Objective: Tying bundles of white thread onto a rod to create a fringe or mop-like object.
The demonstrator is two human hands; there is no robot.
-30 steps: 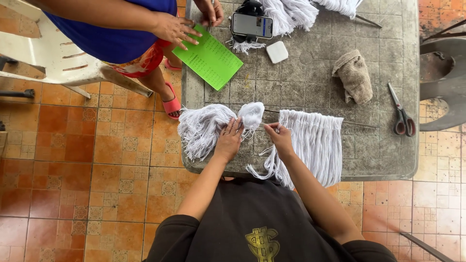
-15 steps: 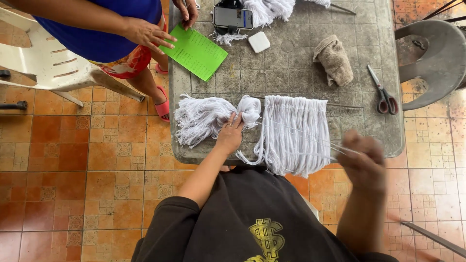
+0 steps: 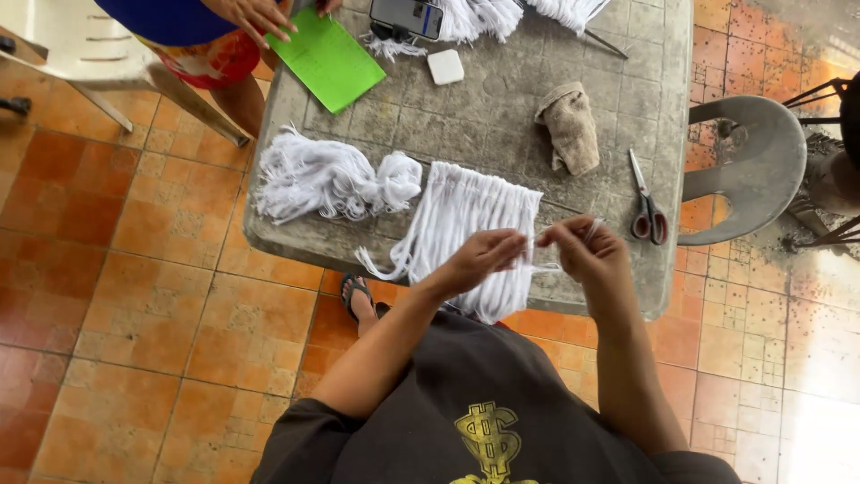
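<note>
My left hand (image 3: 484, 257) and my right hand (image 3: 584, 252) are raised together over the near edge of the grey table (image 3: 502, 108), both pinching a thin white cord strand (image 3: 537, 240) stretched between them. Beneath them a fringe of white cords (image 3: 461, 224) hangs from a thin rod and drapes over the table's edge. A loose bundle of white cord (image 3: 327, 179) lies to the left of it, apart from both hands.
Scissors (image 3: 647, 202) lie at the table's right, a beige cloth (image 3: 569, 125) behind the fringe. Farther back are a green sheet (image 3: 327, 58), a phone (image 3: 408, 16) and a small white square (image 3: 445, 66). Another person's hand (image 3: 255, 13) rests at the sheet. A grey chair (image 3: 748, 166) stands right.
My left hand left the cord bundle and rose to meet my right hand, which came back in from the right with the pulled-out strand. The view shifted, so the table sits further left.
</note>
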